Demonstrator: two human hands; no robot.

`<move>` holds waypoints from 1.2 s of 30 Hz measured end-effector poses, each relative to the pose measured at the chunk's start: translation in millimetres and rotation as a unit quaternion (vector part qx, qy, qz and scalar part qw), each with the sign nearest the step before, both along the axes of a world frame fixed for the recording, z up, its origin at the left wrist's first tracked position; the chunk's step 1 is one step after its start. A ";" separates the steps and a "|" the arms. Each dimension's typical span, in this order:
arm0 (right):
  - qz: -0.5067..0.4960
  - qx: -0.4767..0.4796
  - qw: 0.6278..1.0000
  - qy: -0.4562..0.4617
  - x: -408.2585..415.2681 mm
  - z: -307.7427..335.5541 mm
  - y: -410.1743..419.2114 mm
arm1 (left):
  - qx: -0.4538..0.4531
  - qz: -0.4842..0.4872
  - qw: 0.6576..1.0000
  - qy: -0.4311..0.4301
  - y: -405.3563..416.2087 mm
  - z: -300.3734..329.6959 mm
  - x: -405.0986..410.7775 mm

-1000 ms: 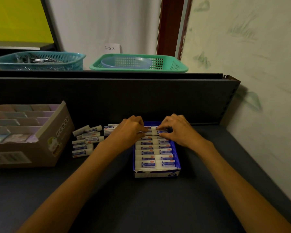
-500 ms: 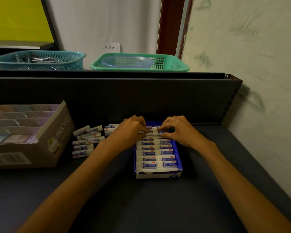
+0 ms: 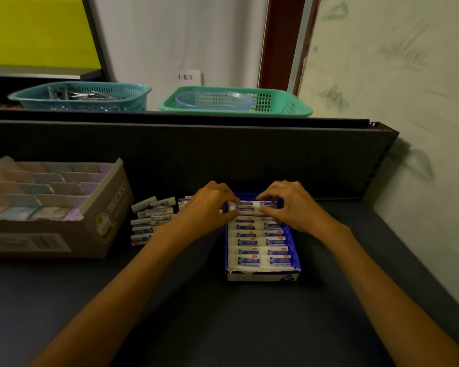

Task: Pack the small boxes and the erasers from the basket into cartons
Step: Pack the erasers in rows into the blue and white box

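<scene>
Blue card walls of the eraser carton (image 3: 294, 242) sit right under both my palms, and I'm at its far end now. My left hand (image 3: 210, 210) and right hand (image 3: 289, 205) have their fingers curled down onto the back row (image 3: 252, 207), pinching 2 white erasers end to end between them. Their long axis runs straight across, from one hand to the other, so the coming push looks like straight down into the slot. Each hand covers its own half, neither nearer. Below my wrists, toward me, the packed rows (image 3: 260, 250) lie flat in 2 columns, white with blue-and-red sleeves, snug and level. Just beyond my left knuckles, the loose erasers (image 3: 151, 221) wait in a scattered heap, with the brown carton (image 3: 104, 207) further out that side.
</scene>
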State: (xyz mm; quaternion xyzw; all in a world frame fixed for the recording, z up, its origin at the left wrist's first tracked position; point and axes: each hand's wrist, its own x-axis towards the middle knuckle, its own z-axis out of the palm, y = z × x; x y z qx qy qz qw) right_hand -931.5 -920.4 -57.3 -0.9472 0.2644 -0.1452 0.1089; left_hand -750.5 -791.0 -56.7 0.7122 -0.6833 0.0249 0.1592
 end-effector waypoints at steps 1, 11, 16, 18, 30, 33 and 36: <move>0.007 -0.001 1.000 -0.009 4.0 2.2 2.8 | -0.008 0.011 1.000 -0.001 5.5 2.5 5.0; 0.073 0.005 0.997 0.035 69.9 9.8 50.9 | 0.055 0.130 0.990 0.010 87.1 10.7 70.4; 0.069 -0.034 0.994 0.073 89.9 5.7 66.4 | 0.063 0.130 0.989 0.040 100.1 5.4 77.6; 0.059 -0.034 0.994 0.089 95.8 1.8 68.1 | 0.071 0.128 0.988 0.040 99.7 4.0 77.5; 0.010 -0.015 0.990 0.137 107.5 -5.4 80.8 | 0.073 0.125 0.986 0.077 92.1 -1.3 75.6; 0.001 -0.019 0.990 0.140 107.8 -5.8 83.2 | 0.061 0.108 0.987 0.101 92.7 2.9 74.9; 0.011 0.025 0.994 0.105 108.4 -4.9 81.6 | 0.029 0.093 0.991 0.097 93.5 5.8 76.1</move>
